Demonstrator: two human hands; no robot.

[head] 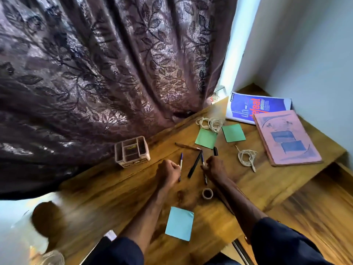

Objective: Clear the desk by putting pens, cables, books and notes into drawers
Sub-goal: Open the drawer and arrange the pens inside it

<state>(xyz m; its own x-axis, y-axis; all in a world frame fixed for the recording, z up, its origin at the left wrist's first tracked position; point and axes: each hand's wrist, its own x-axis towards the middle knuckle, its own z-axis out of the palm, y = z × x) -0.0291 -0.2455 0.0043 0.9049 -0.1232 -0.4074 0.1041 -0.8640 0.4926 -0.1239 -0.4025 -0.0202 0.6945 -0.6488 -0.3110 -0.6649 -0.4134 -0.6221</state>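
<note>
On the wooden desk (118, 190) my left hand (168, 172) curls round a white-and-blue pen (180, 163). My right hand (214, 166) grips a dark blue pen (203, 165), and a black marker (215, 151) sticks out above its knuckles. Between my hands lies a loose black pen (194, 164). A brown pencil (188, 146) lies beyond it. Two green notes (206, 139) (233, 132), a blue note (179, 223), two coiled white cables (210, 123) (246, 156), a blue book (256, 107) and a pink book (286, 136) lie around.
A pen-holder box (131, 152) stands at the desk's left back edge, against a dark patterned curtain (95, 73). A tape roll (207, 193) lies near my right forearm. A white wall (305, 44) bounds the right side. A lower wooden surface (321, 211) sits at right.
</note>
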